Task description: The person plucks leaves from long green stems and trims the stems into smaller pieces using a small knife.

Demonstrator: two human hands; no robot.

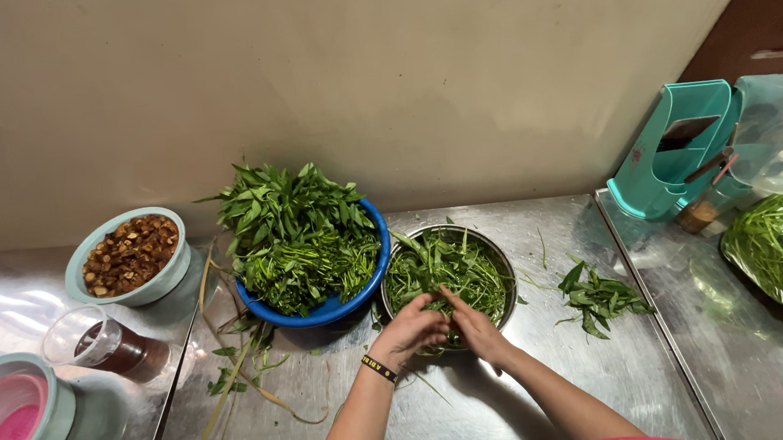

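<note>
We are observing both hands working at the near rim of a round steel bowl (501, 263) that is standing on a stainless steel counter (551, 393). The left hand (410, 332), wearing a dark wristband (379, 369) with yellow marks, is curling its fingers closed around a few stems of the cut leafy greens (441, 267) that are filling this bowl. The right hand (475, 326) is meeting it from the other side, its fingers pinching the same stems, so both hands are gripping greens over the bowl's front edge. Just left of the steel bowl, and touching or nearly touching it, a blue basin (332, 309) is holding a tall heap of uncut leafy stalks (293, 227). We are noting a small loose pile of leaves (599, 295) lying on the counter to the right of the bowl, and stripped stems (237, 378) lying scattered in front of the basin. Further left, a pale green bowl of brown chunks (129, 255) is sitting near a clear cup of dark liquid (106, 343).
</note>
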